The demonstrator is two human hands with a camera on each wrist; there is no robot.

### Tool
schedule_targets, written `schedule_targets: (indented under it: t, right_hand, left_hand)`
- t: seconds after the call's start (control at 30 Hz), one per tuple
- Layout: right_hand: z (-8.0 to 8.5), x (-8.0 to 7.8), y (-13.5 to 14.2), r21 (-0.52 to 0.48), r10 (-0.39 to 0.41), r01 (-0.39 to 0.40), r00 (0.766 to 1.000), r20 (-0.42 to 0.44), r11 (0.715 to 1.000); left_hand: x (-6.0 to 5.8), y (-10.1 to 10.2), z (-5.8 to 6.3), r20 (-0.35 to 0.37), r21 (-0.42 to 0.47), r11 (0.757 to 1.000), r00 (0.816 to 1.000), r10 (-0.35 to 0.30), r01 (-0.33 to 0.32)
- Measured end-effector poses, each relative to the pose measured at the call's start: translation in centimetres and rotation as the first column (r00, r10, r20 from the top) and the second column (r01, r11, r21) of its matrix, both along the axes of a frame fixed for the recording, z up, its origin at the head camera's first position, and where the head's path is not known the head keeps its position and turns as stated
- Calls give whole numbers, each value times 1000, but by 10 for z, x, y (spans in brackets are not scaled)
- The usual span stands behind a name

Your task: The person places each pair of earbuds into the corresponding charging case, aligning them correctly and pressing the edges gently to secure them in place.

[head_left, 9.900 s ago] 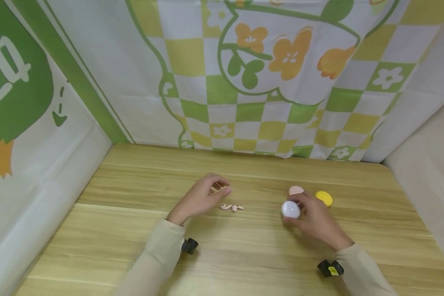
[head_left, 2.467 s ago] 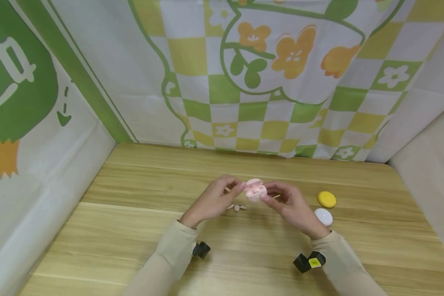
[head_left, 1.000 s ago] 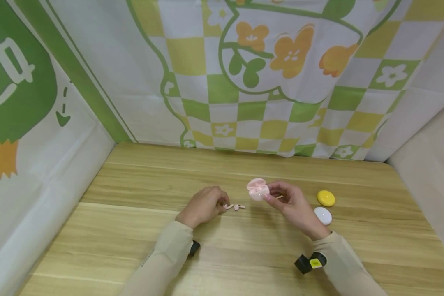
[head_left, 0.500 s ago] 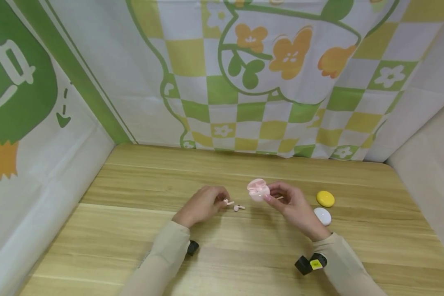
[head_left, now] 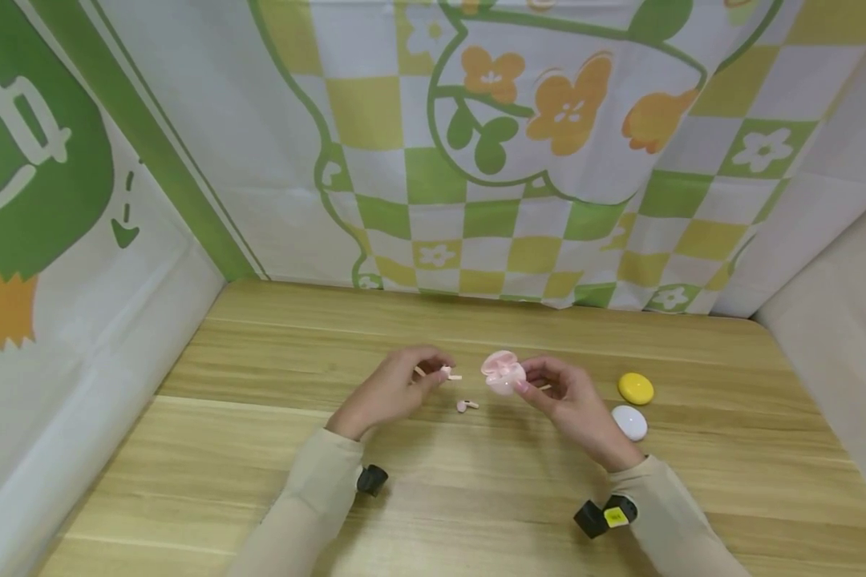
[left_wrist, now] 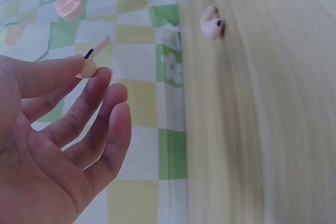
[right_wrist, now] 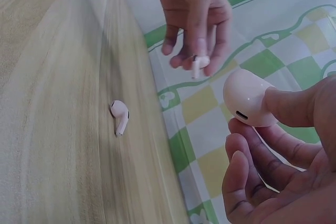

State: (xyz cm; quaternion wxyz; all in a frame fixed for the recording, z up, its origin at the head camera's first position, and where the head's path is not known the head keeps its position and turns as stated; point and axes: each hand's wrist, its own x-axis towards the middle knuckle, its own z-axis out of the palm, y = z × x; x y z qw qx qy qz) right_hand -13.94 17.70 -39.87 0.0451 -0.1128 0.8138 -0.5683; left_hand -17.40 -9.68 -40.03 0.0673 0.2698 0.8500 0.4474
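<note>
Between thumb and fingertips my left hand [head_left: 390, 389] pinches a pale pink earbud [left_wrist: 94, 59], its stem pointing away from the fingers. In my right hand [head_left: 573, 405] is a pink earbud charging case [head_left: 503, 373], held up off the table with its lid raised. The right wrist view shows the rounded base of the case [right_wrist: 247, 100] and a dark slot in it. A second pink earbud [head_left: 466, 405] lies on the table below and between the hands; the right wrist view shows this lone earbud [right_wrist: 119, 116] too.
Right of the right hand a round yellow case [head_left: 635, 388] and a round white case [head_left: 629, 422] lie on the wooden table [head_left: 274, 344]. A patterned cloth [head_left: 491, 216] hangs along the back edge. Each wrist wears a small black camera.
Earlier the right hand set down the white case and took up the pink one, which was opened. Since then the left hand has picked one earbud off the table and lifted it towards the case.
</note>
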Motion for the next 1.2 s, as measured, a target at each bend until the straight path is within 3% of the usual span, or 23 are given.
schedule_targets:
  t: [0.27,1.2]
  right_hand:
    - [0,1,0,8,-2,2,1000,0,1000]
    - [0,2,-4,-12,5,-5,1000,28,1000]
  left_hand:
    - [1,0,9,-48,60,998,999,23,-20]
    - [4,4,19,-19,227,971,997,74,-68]
